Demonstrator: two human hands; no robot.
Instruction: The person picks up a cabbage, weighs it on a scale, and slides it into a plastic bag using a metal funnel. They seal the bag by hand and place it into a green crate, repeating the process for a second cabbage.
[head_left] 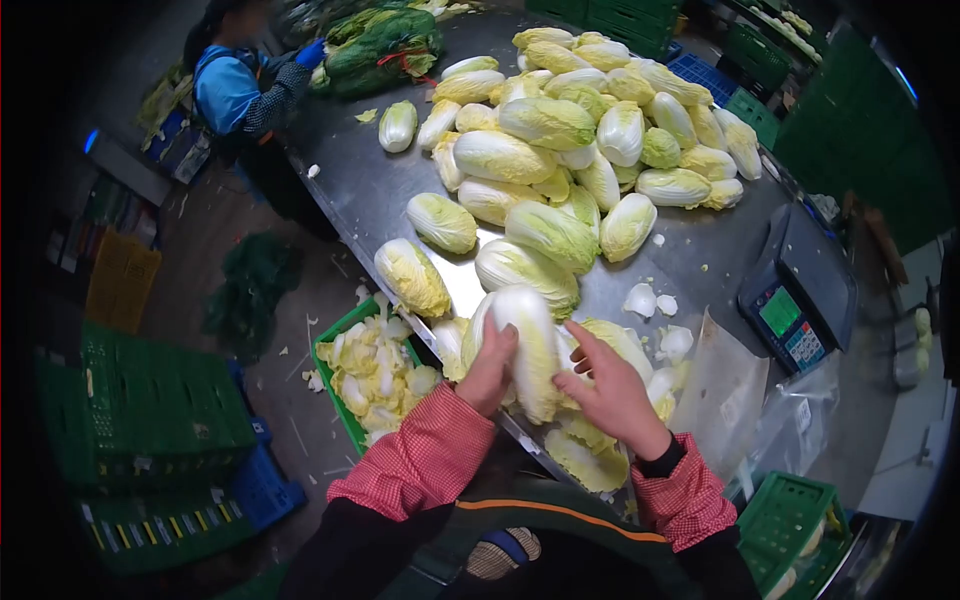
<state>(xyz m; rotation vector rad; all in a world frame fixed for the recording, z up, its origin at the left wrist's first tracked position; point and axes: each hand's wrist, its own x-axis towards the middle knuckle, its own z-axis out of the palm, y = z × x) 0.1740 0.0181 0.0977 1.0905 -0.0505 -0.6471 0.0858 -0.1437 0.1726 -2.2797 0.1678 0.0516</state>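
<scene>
A pale napa cabbage [528, 345] stands tilted up before me at the near edge of the metal table. My left hand [490, 368] grips it from the left, thumb along its side. My right hand [608, 392] is open at its right side, with fingers apart and thumb tip right by the leaves. Loose outer leaves [588, 458] lie under and beside the hands. Just beyond is a greenish napa cabbage [527, 272], and a yellower cabbage [411, 277] rests to its left near the table edge.
A heap of napa cabbages [545, 122] covers the table's far part. A scale [795, 290] and plastic bags [722, 375] are at right. Below left, a green crate [345, 330] holds trimmed leaves. A person [235, 95] with blue gloves works by green net sacks [385, 50].
</scene>
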